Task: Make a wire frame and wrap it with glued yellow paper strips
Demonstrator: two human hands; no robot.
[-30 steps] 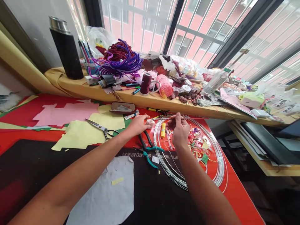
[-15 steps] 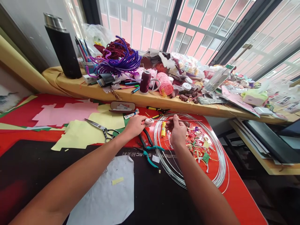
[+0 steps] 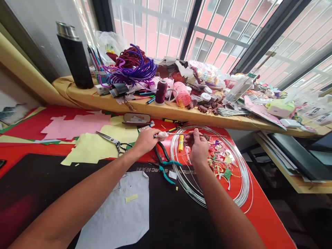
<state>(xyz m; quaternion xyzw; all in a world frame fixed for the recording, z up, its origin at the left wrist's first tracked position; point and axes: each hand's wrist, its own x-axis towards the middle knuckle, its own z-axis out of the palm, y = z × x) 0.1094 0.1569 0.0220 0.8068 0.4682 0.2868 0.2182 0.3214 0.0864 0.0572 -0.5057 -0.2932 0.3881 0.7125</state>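
Note:
My left hand (image 3: 146,140) is closed, its fingertips pinching a small whitish-pink wrapped piece (image 3: 163,135). From that piece a thin straight stick (image 3: 218,135) runs right, through the closed fingers of my right hand (image 3: 198,147) and out beyond them. Whether the stick is wood or wire I cannot tell. Just below the left fingertips lie teal-handled pliers (image 3: 166,165). A yellow glue stick (image 3: 181,143) is between the hands, on the red tabletop. A large coil of silver wire (image 3: 190,193) lies under the right hand and forearm.
Scissors (image 3: 111,139) rest on yellow paper (image 3: 86,148) at the left. White paper (image 3: 135,218) lies on the black mat (image 3: 178,221). Colourful paper scraps (image 3: 220,162) are inside the coil. Behind, the ledge (image 3: 114,105) bears a black flask (image 3: 75,58), a thread spool (image 3: 161,91) and cords (image 3: 135,72).
My left hand has shifted slightly, and more of the whitish-pink piece shows at its fingertips. The right hand has moved slightly right and down, still on the stick. The view has shifted a little.

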